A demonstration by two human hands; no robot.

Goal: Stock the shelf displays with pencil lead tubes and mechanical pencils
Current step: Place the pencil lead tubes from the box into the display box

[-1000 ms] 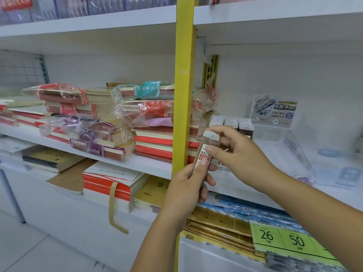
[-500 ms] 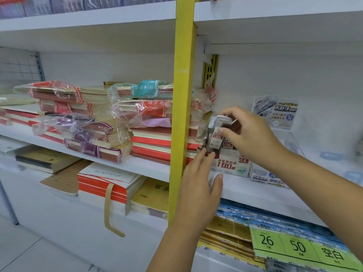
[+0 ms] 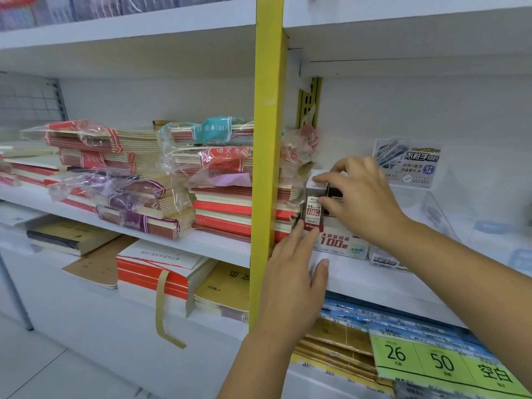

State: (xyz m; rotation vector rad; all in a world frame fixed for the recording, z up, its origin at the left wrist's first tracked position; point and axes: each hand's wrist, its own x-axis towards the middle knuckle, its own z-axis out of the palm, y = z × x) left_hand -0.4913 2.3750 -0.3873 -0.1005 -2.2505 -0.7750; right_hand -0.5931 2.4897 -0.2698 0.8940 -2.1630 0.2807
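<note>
Now the right hand (image 3: 362, 203) pinches a tube (image 3: 313, 210), forefinger on its cap and thumb on its side, holding it upright at the 9 o'clock end of the box (image 3: 342, 246). The left hand (image 3: 290, 280) is flat-fingered, its tips touching the tube's foot and the box front, apparently steadying both. The step looks like seating one tube in the display, nearly done. Next it needs pressing down square, then a release that does not tip it. The box stands on the shelf (image 3: 374, 280), just at 3 o'clock of the yellow post (image 3: 267, 168); notebooks (image 3: 230, 208) are piled at the post's 9 o'clock.
</note>
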